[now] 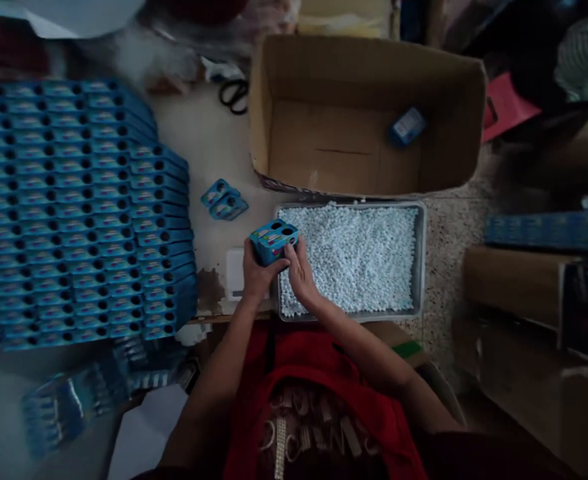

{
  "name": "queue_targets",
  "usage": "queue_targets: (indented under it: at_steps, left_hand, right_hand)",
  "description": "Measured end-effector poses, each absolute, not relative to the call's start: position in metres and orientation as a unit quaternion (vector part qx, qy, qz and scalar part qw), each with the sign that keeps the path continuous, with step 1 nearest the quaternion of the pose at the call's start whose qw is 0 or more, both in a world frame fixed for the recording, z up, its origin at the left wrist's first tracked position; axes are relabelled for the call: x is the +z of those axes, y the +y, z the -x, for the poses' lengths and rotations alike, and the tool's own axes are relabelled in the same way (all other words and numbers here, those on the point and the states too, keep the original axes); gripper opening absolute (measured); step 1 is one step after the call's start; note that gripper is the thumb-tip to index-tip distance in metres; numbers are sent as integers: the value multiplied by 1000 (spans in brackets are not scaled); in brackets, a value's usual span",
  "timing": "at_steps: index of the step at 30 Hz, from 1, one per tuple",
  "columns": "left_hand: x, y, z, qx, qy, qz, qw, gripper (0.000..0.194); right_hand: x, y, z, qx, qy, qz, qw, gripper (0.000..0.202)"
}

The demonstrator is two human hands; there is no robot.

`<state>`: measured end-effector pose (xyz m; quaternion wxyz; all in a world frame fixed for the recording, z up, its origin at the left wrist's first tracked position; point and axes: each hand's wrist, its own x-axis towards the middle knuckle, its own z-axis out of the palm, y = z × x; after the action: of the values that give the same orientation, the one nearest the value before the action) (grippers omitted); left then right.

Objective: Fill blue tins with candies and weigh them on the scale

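Between my two hands is a small blue cardboard box (269,248) with dark round holes in its top. My left hand (257,275) wraps its left side, and my right hand (300,270) presses its right side and front. Both hands are closed on it, at the left edge of a metal tray (423,260) filled with small pale blue pellets (354,260). To the upper left, two more small blue boxes (224,200) lie side by side on the table. A white flat object (235,273) sits under my left hand.
Stacked blue boxes (74,220) cover the left side. Behind the tray stands an open cardboard carton (324,127) with one blue box (408,127) inside. Black-handled scissors (234,97) lie left of the carton. Brown cartons (514,287) stand at the right.
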<state>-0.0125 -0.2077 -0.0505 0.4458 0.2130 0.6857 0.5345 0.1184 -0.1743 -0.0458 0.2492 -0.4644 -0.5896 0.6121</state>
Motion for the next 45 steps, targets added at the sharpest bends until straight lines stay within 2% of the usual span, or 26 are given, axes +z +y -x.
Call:
queue_targets:
  at_steps: [3,5,8,10,12,15,20,23,26,30,39,43,45]
  left_hand:
    - [-42,-218,22,444,725,-236,471,86]
    - [-40,-224,27,403,724,-243,504,80]
    - [-45,-227,26,387,726,-236,517,79]
    - [-52,-223,23,377,754,-255,473,77]
    - [-56,-214,19,342,792,-303,404,73]
    - [-53,-194,13,254,828,-378,326,66]
    - [-36,-162,-1,107,823,-437,346,62]
    - [-29,-152,-6,37,821,-463,334,57]
    - [-27,-141,-12,-44,811,-499,302,54]
    - [-33,-122,-32,-146,782,-530,293,57]
    - [-42,-80,-88,-159,732,-586,310,65]
    - [-46,-71,-88,-144,718,-600,321,65]
    - [-50,-79,-76,-98,702,-616,345,67]
  right_hand:
    - [-58,-174,-149,638,-567,466,233,68]
    - [-69,-148,-172,597,-654,423,190,60]
    - [-93,-81,-194,411,-846,328,91,47]
    - [-110,-39,-196,308,-921,238,5,41]
    - [-124,-13,-197,272,-942,192,-31,38]
    - [-130,-15,-206,255,-941,217,-42,38]
    - [-105,-63,-247,280,-898,329,-76,42]
    - [-101,-54,-269,307,-881,361,-4,50]
    - [-120,-19,-282,302,-880,359,81,57]
    - [-156,1,-294,331,-881,323,98,65]
    - [-163,-68,-275,356,-734,531,227,66]
    - [-152,-75,-245,489,-558,590,318,74]
    - [-143,-73,-238,579,-428,590,366,77]
